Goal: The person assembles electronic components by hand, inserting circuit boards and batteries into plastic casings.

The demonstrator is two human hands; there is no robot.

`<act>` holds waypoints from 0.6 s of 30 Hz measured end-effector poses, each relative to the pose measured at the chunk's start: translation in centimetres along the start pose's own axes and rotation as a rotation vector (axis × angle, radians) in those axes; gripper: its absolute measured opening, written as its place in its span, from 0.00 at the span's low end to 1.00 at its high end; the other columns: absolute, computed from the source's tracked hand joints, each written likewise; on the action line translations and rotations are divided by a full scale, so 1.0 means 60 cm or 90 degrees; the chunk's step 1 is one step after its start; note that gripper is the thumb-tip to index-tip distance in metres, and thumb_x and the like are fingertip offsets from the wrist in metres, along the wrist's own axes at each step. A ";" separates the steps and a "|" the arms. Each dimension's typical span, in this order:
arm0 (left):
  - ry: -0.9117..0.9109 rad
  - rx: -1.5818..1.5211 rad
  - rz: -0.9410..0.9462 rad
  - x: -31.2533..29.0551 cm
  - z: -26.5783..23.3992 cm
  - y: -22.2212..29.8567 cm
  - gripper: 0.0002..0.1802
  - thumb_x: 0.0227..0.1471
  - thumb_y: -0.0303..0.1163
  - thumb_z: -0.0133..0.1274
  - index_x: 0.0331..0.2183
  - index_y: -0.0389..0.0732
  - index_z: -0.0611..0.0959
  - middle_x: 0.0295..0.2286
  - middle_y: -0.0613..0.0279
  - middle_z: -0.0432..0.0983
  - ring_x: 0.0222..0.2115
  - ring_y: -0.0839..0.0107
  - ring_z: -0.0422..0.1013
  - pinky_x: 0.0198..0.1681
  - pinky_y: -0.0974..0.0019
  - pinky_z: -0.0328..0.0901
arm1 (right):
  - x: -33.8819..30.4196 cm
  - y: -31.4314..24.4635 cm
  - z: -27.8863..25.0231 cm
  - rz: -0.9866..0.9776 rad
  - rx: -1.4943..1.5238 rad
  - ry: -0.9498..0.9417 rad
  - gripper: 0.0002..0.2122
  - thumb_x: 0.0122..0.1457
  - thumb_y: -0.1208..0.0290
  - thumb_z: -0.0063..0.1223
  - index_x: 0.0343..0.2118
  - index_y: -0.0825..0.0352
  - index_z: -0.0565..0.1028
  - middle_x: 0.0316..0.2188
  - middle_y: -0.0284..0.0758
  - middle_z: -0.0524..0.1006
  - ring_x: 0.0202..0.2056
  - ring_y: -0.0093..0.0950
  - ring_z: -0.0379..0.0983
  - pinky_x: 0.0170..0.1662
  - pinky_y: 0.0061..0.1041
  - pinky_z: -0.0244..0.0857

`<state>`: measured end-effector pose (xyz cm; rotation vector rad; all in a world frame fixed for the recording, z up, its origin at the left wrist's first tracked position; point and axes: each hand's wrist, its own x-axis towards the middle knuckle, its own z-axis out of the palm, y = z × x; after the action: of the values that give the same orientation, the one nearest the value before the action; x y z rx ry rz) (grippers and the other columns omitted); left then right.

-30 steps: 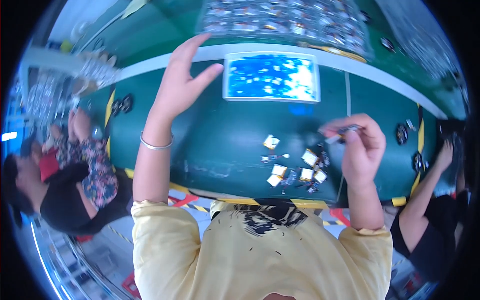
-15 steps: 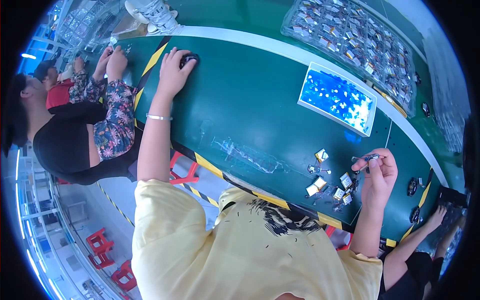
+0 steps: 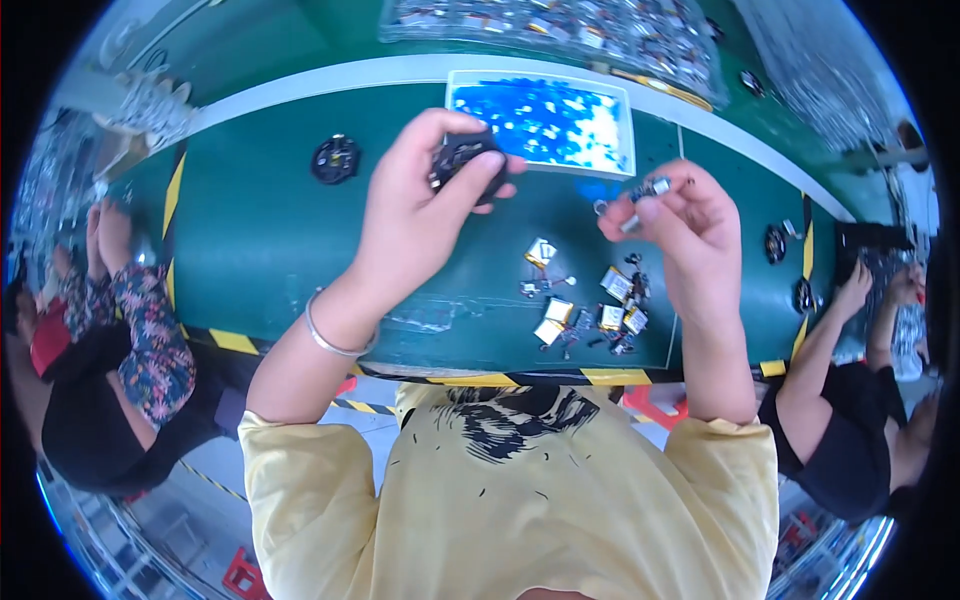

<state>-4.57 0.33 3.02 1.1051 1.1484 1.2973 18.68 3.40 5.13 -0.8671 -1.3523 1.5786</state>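
My left hand (image 3: 412, 215) is closed around a round black housing (image 3: 466, 160), lifted above the green table with its recessed inner side showing. My right hand (image 3: 700, 235) pinches a small electronic part with wires (image 3: 652, 190); its exact kind is hard to make out. A second round black housing (image 3: 335, 159) lies on the table to the left of my left hand. Below and between my hands lies a loose group of small silvery battery cells with wired boards (image 3: 612, 318), with one cell (image 3: 540, 252) a little apart.
A white tray (image 3: 540, 172) of small blue and white pieces stands behind my hands. Farther back is a clear tray (image 3: 550, 42) packed with wired cells. More black round parts (image 3: 776, 244) lie at the right by yellow-black tape. People work on both sides, one in a floral sleeve (image 3: 152, 340).
My left hand has come from the far left to the middle, bringing a black housing up off the table. My right hand still holds its small part. The view has turned.
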 end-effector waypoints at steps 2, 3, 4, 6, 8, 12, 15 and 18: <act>-0.079 -0.055 -0.089 0.015 0.035 0.006 0.12 0.59 0.29 0.46 0.45 0.38 0.73 0.38 0.54 0.79 0.33 0.72 0.77 0.31 0.74 0.69 | 0.000 0.001 0.009 -0.049 -0.014 0.039 0.03 0.58 0.80 0.49 0.35 0.69 0.70 0.30 0.38 0.78 0.32 0.28 0.78 0.38 0.28 0.73; -0.089 -0.131 -0.139 0.019 0.050 0.002 0.14 0.58 0.28 0.45 0.46 0.37 0.75 0.37 0.55 0.79 0.34 0.70 0.77 0.31 0.74 0.69 | -0.002 0.007 0.010 -0.098 -0.059 0.062 0.03 0.58 0.81 0.48 0.35 0.70 0.69 0.32 0.38 0.77 0.34 0.28 0.77 0.40 0.28 0.73; -0.102 -0.164 -0.150 0.021 0.062 -0.005 0.14 0.57 0.26 0.45 0.46 0.36 0.75 0.37 0.54 0.79 0.35 0.69 0.77 0.32 0.73 0.70 | -0.005 0.016 0.013 -0.114 -0.047 0.084 0.03 0.58 0.82 0.47 0.35 0.70 0.69 0.33 0.38 0.77 0.35 0.27 0.77 0.40 0.28 0.73; -0.103 -0.202 -0.158 0.017 0.076 -0.024 0.14 0.57 0.24 0.44 0.46 0.34 0.75 0.39 0.54 0.78 0.36 0.67 0.77 0.35 0.70 0.72 | -0.010 0.032 0.018 -0.135 -0.055 0.110 0.03 0.58 0.84 0.46 0.35 0.71 0.70 0.35 0.38 0.76 0.36 0.26 0.76 0.42 0.27 0.72; -0.099 -0.224 -0.152 0.007 0.081 -0.034 0.14 0.57 0.22 0.44 0.45 0.33 0.75 0.38 0.54 0.78 0.36 0.69 0.77 0.37 0.70 0.73 | -0.015 0.050 0.018 -0.140 -0.091 0.118 0.04 0.57 0.85 0.46 0.35 0.71 0.70 0.36 0.38 0.76 0.37 0.25 0.76 0.44 0.26 0.71; -0.063 -0.235 -0.122 -0.006 0.084 -0.047 0.16 0.56 0.16 0.44 0.47 0.30 0.74 0.38 0.55 0.77 0.38 0.74 0.75 0.42 0.71 0.73 | -0.011 0.060 0.020 -0.171 -0.292 0.093 0.06 0.54 0.86 0.49 0.35 0.72 0.70 0.38 0.37 0.76 0.37 0.20 0.71 0.40 0.18 0.66; -0.054 -0.212 -0.103 -0.006 0.084 -0.052 0.16 0.56 0.16 0.44 0.47 0.29 0.74 0.38 0.56 0.77 0.37 0.76 0.75 0.41 0.72 0.72 | -0.005 0.073 0.027 -0.235 -0.308 0.155 0.06 0.47 0.82 0.57 0.28 0.70 0.71 0.27 0.35 0.77 0.29 0.23 0.73 0.33 0.21 0.69; -0.056 -0.186 -0.066 -0.009 0.086 -0.058 0.16 0.55 0.16 0.46 0.47 0.30 0.75 0.38 0.58 0.77 0.37 0.77 0.74 0.40 0.74 0.71 | -0.002 0.082 0.023 -0.289 -0.350 0.148 0.07 0.46 0.81 0.58 0.27 0.69 0.71 0.27 0.35 0.77 0.27 0.25 0.73 0.32 0.22 0.68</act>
<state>0.99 0.00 0.20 0.8677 0.9056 1.2751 16.64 2.54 0.54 -0.9409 -1.6918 0.7429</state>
